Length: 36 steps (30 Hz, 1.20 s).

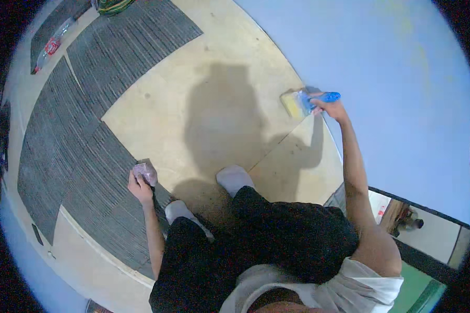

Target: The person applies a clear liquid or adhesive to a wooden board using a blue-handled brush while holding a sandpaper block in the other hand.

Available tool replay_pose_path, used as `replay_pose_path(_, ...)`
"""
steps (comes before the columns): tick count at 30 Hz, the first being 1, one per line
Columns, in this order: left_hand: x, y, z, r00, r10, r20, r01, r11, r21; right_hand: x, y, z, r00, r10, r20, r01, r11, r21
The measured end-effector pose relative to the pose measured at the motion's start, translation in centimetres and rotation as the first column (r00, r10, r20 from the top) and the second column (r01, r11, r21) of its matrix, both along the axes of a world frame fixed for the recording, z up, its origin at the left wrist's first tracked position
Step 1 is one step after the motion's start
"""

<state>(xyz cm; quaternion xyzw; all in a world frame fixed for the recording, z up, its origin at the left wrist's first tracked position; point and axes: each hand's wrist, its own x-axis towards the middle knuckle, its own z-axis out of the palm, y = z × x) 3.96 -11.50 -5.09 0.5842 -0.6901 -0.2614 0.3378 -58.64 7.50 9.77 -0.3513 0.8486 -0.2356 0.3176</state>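
Note:
My right hand (328, 106) grips the blue handle of a wide flat brush (291, 105) with pale yellow bristles. The bristles point left, over the beige floor (168, 113) beside the foot of the light blue wall (375, 78); whether they touch the floor, I cannot tell. On the other side, my left hand (140, 187) holds a small pinkish container-like object (145, 174), its contents not visible. That object is above the edge of the grey striped carpet tiles (86, 156).
My feet in light socks (235, 180) stand on the floor. A clear plastic bottle (53, 45) with a red label lies at the far left. Top left is a green patterned object (113, 6). A dark-framed opening or panel (430, 231) sits low at right, beside a green surface (419, 274).

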Motion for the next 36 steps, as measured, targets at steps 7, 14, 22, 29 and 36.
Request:
replay_pose_path(7, 0.8, 0.3, -2.4, 1.0, 0.015, 0.02, -0.013, 0.997, -0.077, -3.2, 0.5, -1.4, 0.997, 0.002, -0.082, -0.007, 0.998, -0.058)
replay_pose_path(14, 0.7, 0.0, -0.8, 0.997, 0.011, -0.08, -0.01, 1.0, 0.009, -0.5, -1.3, 0.3, 0.959, 0.135, -0.25, -0.164, 0.981, -0.102)
replay_pose_path(22, 2.2, 0.2, -3.0, 0.998, 0.052, 0.047, -0.05, 0.998, -0.049, -0.6, -2.1, -0.8, 0.991, 0.116, 0.068, -0.115, 0.993, -0.024)
replay_pose_path(29, 0.2, 0.0, -1.7, 0.999, 0.02, -0.028, -0.023, 0.995, -0.098, -3.1, -1.9, -0.5, 0.921, 0.217, -0.324, -0.272, 0.953, -0.134)
replay_pose_path(36, 0.8, 0.1, -1.6, 0.997, 0.042, 0.064, -0.035, 0.992, -0.118, 1.5, -4.3, 0.7, 0.994, 0.092, -0.064, -0.095, 0.994, -0.047)
